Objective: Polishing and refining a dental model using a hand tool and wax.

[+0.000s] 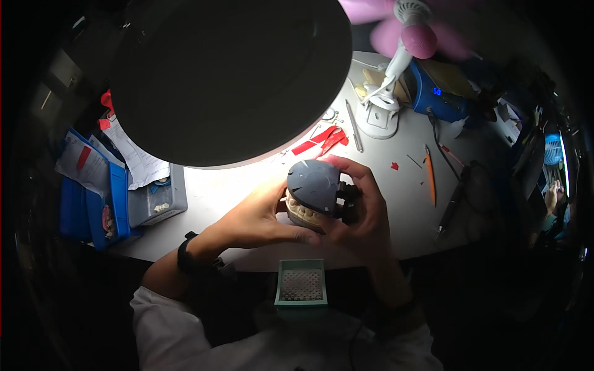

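Both my hands hold a dental model [314, 184] above the front part of the white table. Its rounded grey base faces up, and cream-coloured plaster teeth show below it. A black hinge, probably of an articulator [348, 201], sticks out on the model's right side. My left hand [267, 213] grips the left side, its thumb stretched along the lower front. My right hand [366, 216] is wrapped round the right side and the black hinge, fingers at the back and thumb in front. Parts of the fingers are hidden behind the model.
A large dark lamp head [241, 86] hangs over the back left. Red strips [322, 143], a pen-like tool [354, 127], a pink fan [419, 41], a blue device [436, 96] and an orange-handled tool [430, 176] lie or stand behind and right. Bins [176, 204] stand left; a green tray [279, 290] is nearest me.
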Motion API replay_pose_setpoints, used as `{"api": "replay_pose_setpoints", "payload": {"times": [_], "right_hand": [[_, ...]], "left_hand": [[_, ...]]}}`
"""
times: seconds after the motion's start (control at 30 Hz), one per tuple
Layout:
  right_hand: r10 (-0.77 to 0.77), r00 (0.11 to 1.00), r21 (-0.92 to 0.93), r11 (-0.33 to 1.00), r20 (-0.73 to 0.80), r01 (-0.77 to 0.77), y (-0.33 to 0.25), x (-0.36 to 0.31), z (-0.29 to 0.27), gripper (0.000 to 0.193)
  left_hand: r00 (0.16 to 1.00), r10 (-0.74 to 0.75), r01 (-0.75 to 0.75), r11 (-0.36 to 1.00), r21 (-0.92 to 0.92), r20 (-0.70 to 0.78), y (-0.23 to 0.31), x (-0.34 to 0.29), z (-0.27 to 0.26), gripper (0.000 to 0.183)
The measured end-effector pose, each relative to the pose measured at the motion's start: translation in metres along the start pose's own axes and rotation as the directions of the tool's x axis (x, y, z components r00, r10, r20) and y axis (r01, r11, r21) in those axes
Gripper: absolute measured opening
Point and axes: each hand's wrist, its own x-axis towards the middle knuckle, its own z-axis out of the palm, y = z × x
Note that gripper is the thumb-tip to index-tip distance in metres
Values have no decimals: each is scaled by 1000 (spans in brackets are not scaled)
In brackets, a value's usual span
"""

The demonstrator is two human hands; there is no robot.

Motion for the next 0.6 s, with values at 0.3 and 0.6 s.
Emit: {"api": "replay_pose_setpoints", "payload": {"times": [0.3, 0.6], "right_hand": [[-92, 996, -262, 961, -20, 83, 15, 25, 0, 113], [-198, 964, -133, 975, -178, 175, 30, -1, -10, 112]], "left_hand": [[965, 23, -15, 999, 33, -263, -6, -10, -29, 56], [952, 56, -59, 998, -1, -300, -27, -13, -29, 32]]}}
